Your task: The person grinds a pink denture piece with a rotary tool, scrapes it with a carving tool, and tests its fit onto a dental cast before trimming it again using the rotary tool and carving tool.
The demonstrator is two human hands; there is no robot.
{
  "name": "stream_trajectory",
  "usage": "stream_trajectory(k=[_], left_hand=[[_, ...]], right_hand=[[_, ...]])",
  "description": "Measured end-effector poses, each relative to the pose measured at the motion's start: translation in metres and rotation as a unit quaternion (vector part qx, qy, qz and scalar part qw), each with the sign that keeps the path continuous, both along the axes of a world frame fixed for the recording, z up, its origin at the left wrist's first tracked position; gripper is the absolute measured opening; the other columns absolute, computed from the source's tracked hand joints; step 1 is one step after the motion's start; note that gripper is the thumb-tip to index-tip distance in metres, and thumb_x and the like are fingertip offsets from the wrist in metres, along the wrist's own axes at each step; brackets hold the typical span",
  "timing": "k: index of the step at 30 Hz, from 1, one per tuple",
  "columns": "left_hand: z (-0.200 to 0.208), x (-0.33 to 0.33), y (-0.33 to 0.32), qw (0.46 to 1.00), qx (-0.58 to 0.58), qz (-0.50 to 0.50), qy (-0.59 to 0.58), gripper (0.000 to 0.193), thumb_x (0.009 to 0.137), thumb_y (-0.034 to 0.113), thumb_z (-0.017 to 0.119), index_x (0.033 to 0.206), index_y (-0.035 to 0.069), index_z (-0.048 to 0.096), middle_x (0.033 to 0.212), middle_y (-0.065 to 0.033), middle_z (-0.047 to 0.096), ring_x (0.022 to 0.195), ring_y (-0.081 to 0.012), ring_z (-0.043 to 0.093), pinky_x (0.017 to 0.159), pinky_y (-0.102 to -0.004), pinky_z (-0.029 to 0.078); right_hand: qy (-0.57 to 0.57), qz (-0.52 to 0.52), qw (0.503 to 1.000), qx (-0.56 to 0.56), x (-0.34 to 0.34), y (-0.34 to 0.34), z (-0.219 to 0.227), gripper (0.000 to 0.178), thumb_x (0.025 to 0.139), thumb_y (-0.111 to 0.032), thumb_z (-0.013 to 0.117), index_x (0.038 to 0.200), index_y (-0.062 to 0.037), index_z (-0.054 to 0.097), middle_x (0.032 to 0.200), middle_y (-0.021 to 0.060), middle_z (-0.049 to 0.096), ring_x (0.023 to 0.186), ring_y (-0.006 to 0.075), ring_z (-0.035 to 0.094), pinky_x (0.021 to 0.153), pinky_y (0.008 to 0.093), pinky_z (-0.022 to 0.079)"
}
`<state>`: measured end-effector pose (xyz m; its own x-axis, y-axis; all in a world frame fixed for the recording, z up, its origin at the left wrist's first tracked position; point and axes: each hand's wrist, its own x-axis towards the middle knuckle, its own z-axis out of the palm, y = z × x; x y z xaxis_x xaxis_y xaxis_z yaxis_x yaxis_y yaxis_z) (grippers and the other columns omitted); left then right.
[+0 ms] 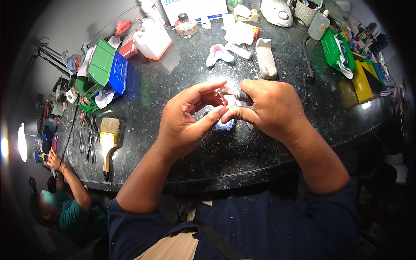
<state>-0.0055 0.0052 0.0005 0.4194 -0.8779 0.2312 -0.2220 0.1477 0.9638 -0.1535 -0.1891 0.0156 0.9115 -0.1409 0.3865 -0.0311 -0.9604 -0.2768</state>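
Note:
Over the middle of the dark bench, my left hand point(186, 115) is closed, its fingers and thumb pinching a small pink denture piece point(223, 99). A dark rotary handpiece point(244, 97) is gripped in my right hand point(273, 106), its tip pointing left at the denture piece. The two thumbs meet just below the piece. Beneath my hands lies a bluish lumpy thing point(223, 126), mostly hidden, perhaps a dental cast. Farther back sits a white and pink horseshoe-shaped dental piece point(219, 55). To its right is a long, pale, trough-shaped block point(265, 58).
At the left lie a wide brush point(108, 143) and several metal hand tools point(91, 141). Green and blue bins point(116, 71) stand behind them. White jug point(151, 42), glass jar point(186, 27) and papers point(239, 33) line the back. A green bin point(336, 51) stands right. Another person point(69, 203) works far left.

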Motion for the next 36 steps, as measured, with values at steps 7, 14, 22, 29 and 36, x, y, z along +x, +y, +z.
stream_trajectory(k=[7,14,22,29,36], left_hand=[[0.0004,-0.0002,-0.0008,1.0,0.003,0.004,-0.004,0.053,0.103,-0.003,0.074,0.154,-0.004,0.059,0.135,-0.0115,0.072,0.12,-0.0166,0.07,0.113,-0.036,0.054],[0.0014,-0.0006,-0.0005,1.0,0.004,0.008,-0.014,0.053,0.103,-0.002,0.075,0.153,-0.004,0.06,0.134,-0.0113,0.072,0.12,-0.0164,0.07,0.113,-0.0357,0.054],[0.0008,-0.0012,-0.0004,1.0,0.003,0.007,-0.015,0.053,0.102,-0.003,0.075,0.153,-0.004,0.06,0.134,-0.0109,0.072,0.119,-0.0163,0.07,0.113,-0.0355,0.054],[-0.0002,-0.0004,-0.0005,1.0,0.006,0.008,-0.013,0.052,0.102,-0.003,0.075,0.153,-0.003,0.06,0.134,-0.0108,0.072,0.118,-0.0163,0.07,0.113,-0.0356,0.054],[0.0001,0.0,-0.0009,1.0,0.008,0.006,-0.009,0.053,0.102,-0.002,0.075,0.153,-0.004,0.06,0.134,-0.0114,0.073,0.118,-0.0161,0.07,0.113,-0.0357,0.054]], right_hand=[[-0.008,0.001,1.0,-0.005,-0.0003,-0.0006,-0.0006,0.062,0.089,-0.068,0.077,0.094,-0.0067,0.072,0.081,0.0138,0.075,0.074,0.0357,0.077,0.065,0.0453,0.06],[-0.014,-0.003,1.0,-0.001,0.0,-0.0002,-0.0014,0.061,0.09,-0.068,0.077,0.093,-0.0065,0.072,0.081,0.0138,0.075,0.074,0.0356,0.077,0.065,0.0453,0.06],[-0.002,-0.005,1.0,-0.001,-0.0005,0.0003,0.0003,0.061,0.089,-0.067,0.078,0.093,-0.0063,0.072,0.082,0.0144,0.075,0.075,0.0356,0.077,0.065,0.0454,0.06],[-0.009,0.002,1.0,-0.007,-0.0002,0.0,-0.0009,0.06,0.089,-0.066,0.078,0.094,-0.0066,0.073,0.082,0.0142,0.076,0.075,0.0356,0.077,0.065,0.0452,0.06],[-0.012,0.003,1.0,-0.005,-0.0004,0.0003,-0.0008,0.06,0.089,-0.067,0.078,0.093,-0.0073,0.073,0.081,0.014,0.075,0.074,0.0358,0.077,0.065,0.0455,0.06]])
